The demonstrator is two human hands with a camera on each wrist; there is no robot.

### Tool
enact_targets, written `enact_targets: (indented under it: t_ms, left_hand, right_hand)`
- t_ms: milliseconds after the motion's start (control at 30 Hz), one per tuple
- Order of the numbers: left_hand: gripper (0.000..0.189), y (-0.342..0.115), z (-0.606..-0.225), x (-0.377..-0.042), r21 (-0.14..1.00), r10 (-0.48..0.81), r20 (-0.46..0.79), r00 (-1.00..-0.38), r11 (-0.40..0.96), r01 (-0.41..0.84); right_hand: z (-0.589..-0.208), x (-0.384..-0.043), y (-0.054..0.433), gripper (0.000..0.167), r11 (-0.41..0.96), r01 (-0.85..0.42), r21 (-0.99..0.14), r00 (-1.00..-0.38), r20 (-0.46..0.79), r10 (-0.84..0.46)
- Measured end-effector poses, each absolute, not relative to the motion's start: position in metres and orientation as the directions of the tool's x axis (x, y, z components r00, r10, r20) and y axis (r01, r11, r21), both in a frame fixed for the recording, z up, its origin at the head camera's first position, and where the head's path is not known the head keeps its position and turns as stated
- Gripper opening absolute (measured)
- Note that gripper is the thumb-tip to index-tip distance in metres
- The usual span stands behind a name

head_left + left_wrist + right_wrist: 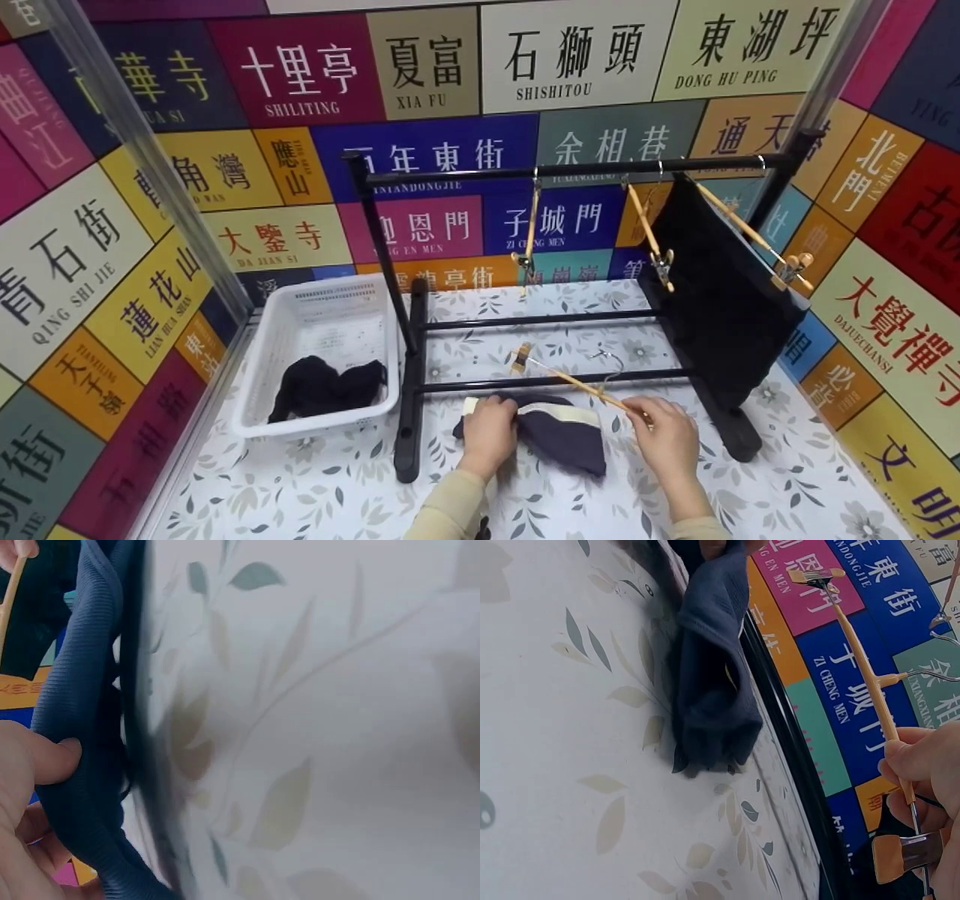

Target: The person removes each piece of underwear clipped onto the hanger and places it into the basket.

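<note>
My left hand [489,433] pinches a dark navy garment [559,439] with a cream band, low over the patterned table. In the left wrist view, the thumb presses the ribbed navy fabric [82,705], with the fingers on its other side. My right hand [666,439] grips a wooden clip hanger [574,381] near one end, to the right of the garment. The hanger's metal hook points up. In the right wrist view, one clip [816,576] is at the hanger's far end and another [904,855] is beside my fingers.
A black rack [585,169] stands across the table, its lower bars just beyond my hands. Bare clip hangers [531,225] hang from it, and a black cloth [724,300] hangs at the right. A white basket [259,375] with black clothing [326,388] stands left.
</note>
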State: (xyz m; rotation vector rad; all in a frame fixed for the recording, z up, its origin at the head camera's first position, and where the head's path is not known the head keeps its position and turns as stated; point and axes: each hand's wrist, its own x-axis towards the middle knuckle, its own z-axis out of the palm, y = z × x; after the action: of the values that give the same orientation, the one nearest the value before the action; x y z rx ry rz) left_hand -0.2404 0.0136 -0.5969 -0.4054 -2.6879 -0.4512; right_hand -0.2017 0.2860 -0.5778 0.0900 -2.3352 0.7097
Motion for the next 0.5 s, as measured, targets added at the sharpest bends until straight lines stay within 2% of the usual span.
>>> enact_targets:
  t_ms: [233, 500]
  left_hand:
    - [0.013, 0.004, -0.585, -0.244, 0.281, 0.209, 0.474, -0.855, 0.884, 0.372]
    - [0.012, -0.005, -0.573, -0.249, 0.295, 0.217, 0.474, -0.853, 0.874, 0.386]
  right_hand:
    - [-0.575, -0.2, 0.287, 0.022, 0.851, -0.255, -0.459, -0.759, 0.641, 0.118]
    - [-0.575, -0.2, 0.289, 0.022, 0.853, -0.25, -0.458, -0.755, 0.643, 0.124]
